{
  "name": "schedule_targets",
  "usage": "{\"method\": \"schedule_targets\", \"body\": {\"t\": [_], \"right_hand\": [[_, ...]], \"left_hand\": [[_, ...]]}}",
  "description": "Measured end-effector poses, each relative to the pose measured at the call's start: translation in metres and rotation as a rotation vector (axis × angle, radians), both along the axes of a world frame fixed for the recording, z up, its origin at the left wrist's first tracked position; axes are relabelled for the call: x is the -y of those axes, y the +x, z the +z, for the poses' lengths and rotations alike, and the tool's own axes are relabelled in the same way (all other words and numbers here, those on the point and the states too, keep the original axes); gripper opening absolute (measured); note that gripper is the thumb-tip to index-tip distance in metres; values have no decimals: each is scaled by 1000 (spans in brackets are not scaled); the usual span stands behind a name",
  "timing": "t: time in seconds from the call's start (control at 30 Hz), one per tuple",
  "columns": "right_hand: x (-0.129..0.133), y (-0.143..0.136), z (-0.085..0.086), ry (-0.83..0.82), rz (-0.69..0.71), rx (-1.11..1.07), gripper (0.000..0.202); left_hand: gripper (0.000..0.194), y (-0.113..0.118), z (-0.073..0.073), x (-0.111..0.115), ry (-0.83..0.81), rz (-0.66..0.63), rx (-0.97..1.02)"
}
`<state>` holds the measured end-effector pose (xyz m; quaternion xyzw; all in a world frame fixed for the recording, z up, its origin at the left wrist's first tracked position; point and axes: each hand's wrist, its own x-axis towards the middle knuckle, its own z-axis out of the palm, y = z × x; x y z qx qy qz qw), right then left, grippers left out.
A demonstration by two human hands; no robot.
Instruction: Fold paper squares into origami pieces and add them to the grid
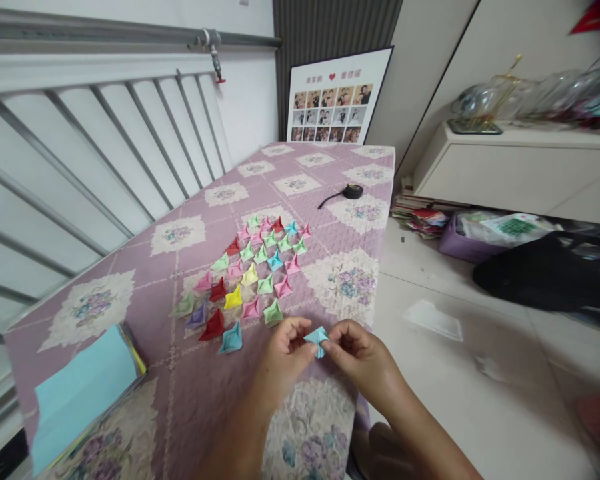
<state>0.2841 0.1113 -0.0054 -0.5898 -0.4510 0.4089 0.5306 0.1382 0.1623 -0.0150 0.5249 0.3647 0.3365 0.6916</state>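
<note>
A small piece of folded light-blue paper (318, 339) is held between both hands above the near right edge of the table. My left hand (289, 347) pinches its left side with thumb and forefinger. On the right side, the thumb and curled fingers of my right hand (359, 352) grip it too. Just beyond my left hand stands a light-green folded paper boat (273, 312). Several more such shapes in pink, red, yellow, green, purple and blue sit in rough rows, among them a blue one (231, 339) and a dark red one (213, 326).
A stack of coloured paper (87, 393), blue on top, lies at the table's left. A black tape measure (353, 191) rests farther back on the floral tablecloth (200, 373). Behind the table leans a photo board (333, 100). To the right are a purple bin (467, 243) and a black bag (540, 273).
</note>
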Motion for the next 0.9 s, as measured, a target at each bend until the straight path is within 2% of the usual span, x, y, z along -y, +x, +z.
{"method": "schedule_targets", "body": {"t": [0.13,0.3,0.5,0.73,0.9], "right_hand": [[-1,-2,0,47,-7,27,23],[0,-2,-1,71,29,111,14],[1,-1,2,83,65,176,15],[-1,-5,1,20,-47,88,20],[-6,-9,0,22,-97,-136,30]], "left_hand": [[8,-3,2,0,61,-120,-124],[9,-2,0,-1,119,-69,-207],[7,2,-3,1,200,-29,-265],[10,0,2,1,214,-86,-302],[12,-1,3,1,164,-88,-287]]}}
